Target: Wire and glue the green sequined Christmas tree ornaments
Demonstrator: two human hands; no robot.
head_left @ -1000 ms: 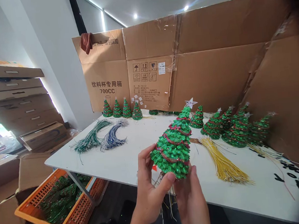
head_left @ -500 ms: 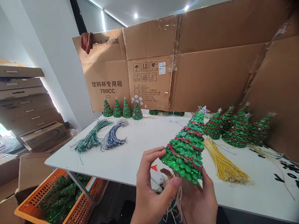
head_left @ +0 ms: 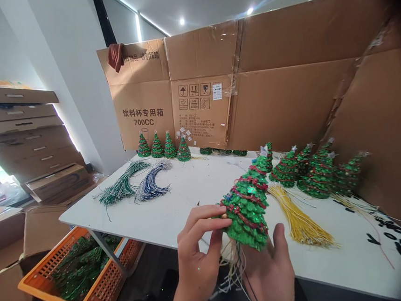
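A green miniature Christmas tree point(head_left: 249, 201) with red garland and a clear star leans to the right above the table's front edge. My left hand point(head_left: 199, 251) grips its lower left rim with the fingertips. From behind and below the base, my right hand point(head_left: 270, 273) supports the tree, its thumb apart from the branches and its other fingers mostly hidden. Loose thin wires point(head_left: 232, 272), pale and dark, dangle from the underside between my hands.
On the white table point(head_left: 147, 223) lie green point(head_left: 121, 185), blue point(head_left: 152, 185) and yellow wire bundles point(head_left: 299, 219). More small trees point(head_left: 316, 171) stand at right and back left. Cardboard point(head_left: 287, 100) walls the back. An orange basket point(head_left: 103, 290) of trees sits below left.
The tree has turned and shifted slightly left, showing small blue ornaments. My left thumb has drawn back from beneath the base, and my right thumb has come away from the tree's edge.
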